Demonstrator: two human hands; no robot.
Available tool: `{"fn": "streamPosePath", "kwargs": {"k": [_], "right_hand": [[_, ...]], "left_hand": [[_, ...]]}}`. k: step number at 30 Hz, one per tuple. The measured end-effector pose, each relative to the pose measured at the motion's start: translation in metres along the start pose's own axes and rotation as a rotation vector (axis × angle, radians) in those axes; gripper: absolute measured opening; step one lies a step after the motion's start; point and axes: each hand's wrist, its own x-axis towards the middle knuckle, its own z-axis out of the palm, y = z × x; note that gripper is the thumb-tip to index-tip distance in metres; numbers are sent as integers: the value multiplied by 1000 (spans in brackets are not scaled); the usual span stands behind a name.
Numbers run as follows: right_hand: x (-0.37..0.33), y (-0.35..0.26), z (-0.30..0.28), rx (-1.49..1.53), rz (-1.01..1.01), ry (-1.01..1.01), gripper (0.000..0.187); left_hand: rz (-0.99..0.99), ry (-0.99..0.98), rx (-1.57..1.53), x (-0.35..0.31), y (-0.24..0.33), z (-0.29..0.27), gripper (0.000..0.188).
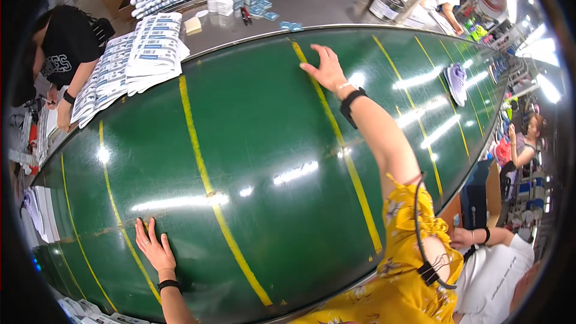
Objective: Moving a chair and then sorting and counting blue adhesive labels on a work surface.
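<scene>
In the head view, both hands of the person are without any load, above or on a long green belt that is crossed by yellow lines. The left hand is at the near left part of the belt, just beside one of these lines. Its fingers are extended and spread, and it grasps nothing; whether the palm presses on the surface, I cannot tell. The right hand reaches toward the far edge, near another line. Its thumb stands apart from the fingers, and it also holds nothing. A purple shoe is on the belt to the right, well apart from this hand. Beyond the far edge, a grey table carries small blue packets and a metal can. More to the left, printed sheets lie in piles, and a co-worker in black bends beside them.
</scene>
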Motion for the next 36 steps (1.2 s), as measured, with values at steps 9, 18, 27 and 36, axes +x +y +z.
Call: {"fn": "streamPosePath", "kwargs": {"k": [9, 18, 27, 36], "right_hand": [[112, -25, 92, -151, 210, 132, 102], [156, -48, 118, -264, 120, 83, 85], [189, -38, 120, -373, -209, 88, 60], [196, -26, 121, -64, -115, 160, 49]], "left_hand": [[-18, -36, 4, 3, -7, 2, 52], [5, -50, 13, -6, -16, 7, 52], [10, -74, 12, -2, -25, 8, 53], [-9, -77, 25, 0, -31, 5, 53]]}}
